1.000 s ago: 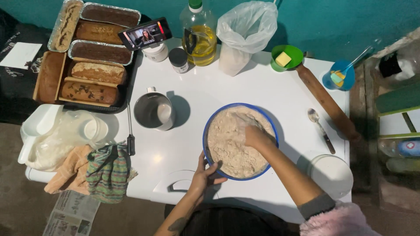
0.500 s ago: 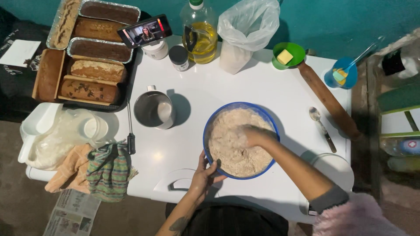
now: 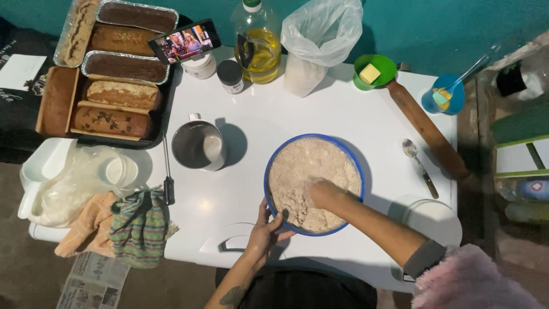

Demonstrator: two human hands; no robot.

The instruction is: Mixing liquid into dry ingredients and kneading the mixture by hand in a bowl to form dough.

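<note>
Nearest the camera, the left hand (image 3: pixel 264 233) reaches up to the near rim of the blue bowl (image 3: pixel 273 206), its grip closed lightly on that rim with the thumb over the edge. The bowl sits on the white counter (image 3: pixel 343 114), a little right of centre and close to the near edge. It is round, with a bright blue rim, and is nearly full of pale beige dough (image 3: pixel 303 169), rough, crumbly and lumpy on top, not yet smooth. The right hand (image 3: pixel 325 193) is plunged into the dough on the near right side of the bowl; the fingers are sunk in the mix, so I cannot tell whether that grip is clenched or released. Its forearm runs back over the rim to a grey cuff and a fluffy pink sleeve (image 3: pixel 469 280).

Left of the bowl, apart from it, stands a metal cup (image 3: pixel 197 146), and beside that lies a thin probe thermometer (image 3: pixel 167 171). At the counter's left edge lie a striped cloth (image 3: pixel 140 229) and a clear plastic bag (image 3: pixel 74 183). Right of the bowl lie a spoon (image 3: pixel 418 163) and a wooden rolling pin (image 3: pixel 429 134).

Farther back stand an oil bottle (image 3: pixel 257 46), a bagged container of flour (image 3: pixel 317 43), a green dish with butter (image 3: pixel 374 71) and a propped phone (image 3: pixel 185 41). Loaf cakes in trays (image 3: pixel 114 86) fill the far left.
</note>
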